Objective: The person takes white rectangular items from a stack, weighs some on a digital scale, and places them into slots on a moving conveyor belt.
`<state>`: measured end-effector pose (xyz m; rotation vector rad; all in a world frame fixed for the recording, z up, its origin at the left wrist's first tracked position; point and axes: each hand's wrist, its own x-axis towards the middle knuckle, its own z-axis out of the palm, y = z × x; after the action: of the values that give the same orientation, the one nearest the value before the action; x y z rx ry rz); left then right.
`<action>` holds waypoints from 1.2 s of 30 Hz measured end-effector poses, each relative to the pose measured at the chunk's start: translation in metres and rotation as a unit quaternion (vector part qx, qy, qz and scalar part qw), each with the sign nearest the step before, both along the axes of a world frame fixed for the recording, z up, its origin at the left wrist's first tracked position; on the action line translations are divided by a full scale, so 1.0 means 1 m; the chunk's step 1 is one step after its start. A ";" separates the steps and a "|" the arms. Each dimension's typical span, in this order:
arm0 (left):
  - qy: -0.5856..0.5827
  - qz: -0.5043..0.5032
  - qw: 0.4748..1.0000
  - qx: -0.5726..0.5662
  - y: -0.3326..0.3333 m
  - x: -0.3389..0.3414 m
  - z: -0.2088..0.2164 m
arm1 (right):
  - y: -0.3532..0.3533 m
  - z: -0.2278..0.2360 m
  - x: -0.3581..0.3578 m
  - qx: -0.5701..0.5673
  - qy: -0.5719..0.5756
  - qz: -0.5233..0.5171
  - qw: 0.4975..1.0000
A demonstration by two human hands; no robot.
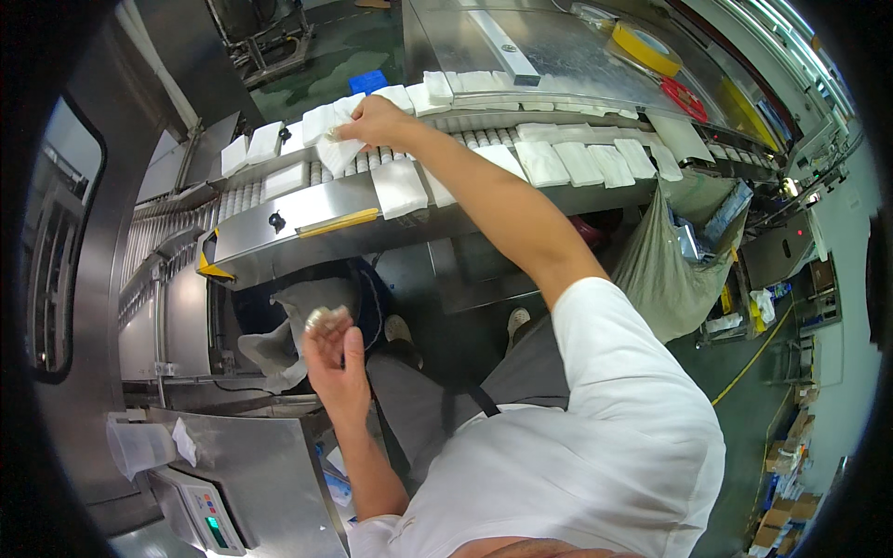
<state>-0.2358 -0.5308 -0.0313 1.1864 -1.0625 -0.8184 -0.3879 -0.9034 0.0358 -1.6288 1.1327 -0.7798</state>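
My right hand (pixel 374 123) reaches over the far side of the roller conveyor (pixel 237 200), its fingers closed on a white folded pad (pixel 340 156) that hangs tilted over the rollers. More white pads (pixel 318 123) stand in a row along the conveyor's far edge, next to that hand. Over the near metal rail drapes another white pad (pixel 400 189). My left hand (pixel 337 358) is held low in front of my legs, thumb apart from the fingers. Its fingertips look shiny and slightly blurred, and nothing held shows in it.
Several white pads (pixel 579 165) lie along the conveyor to the right. Yellow tape (pixel 646 48) and red-handled scissors (pixel 684 98) rest on the steel table (pixel 577 70). A cloth sack (pixel 642 270) hangs at right. At lower left are a scale (pixel 200 511) and a plastic tub (pixel 139 444).
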 end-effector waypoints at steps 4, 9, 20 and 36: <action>0.109 -0.017 0.993 -0.043 -0.039 0.005 0.020 | 0.112 0.057 -0.022 -0.016 -0.088 0.156 0.984; 0.291 -0.028 0.956 -0.017 -0.048 -0.004 0.032 | 0.186 0.040 -0.022 -0.046 -0.029 0.252 0.966; 0.250 0.020 0.966 0.062 0.006 -0.002 0.012 | 0.079 0.005 -0.027 -0.092 0.049 0.139 0.985; 0.196 0.088 0.970 0.114 0.081 0.018 -0.019 | -0.021 -0.085 0.175 -0.007 0.361 -0.029 0.932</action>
<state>-0.2183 -0.4501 -0.0508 1.2245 -0.5421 -1.0036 -0.2133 -0.9247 -0.0494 -1.9642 1.6846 -0.2003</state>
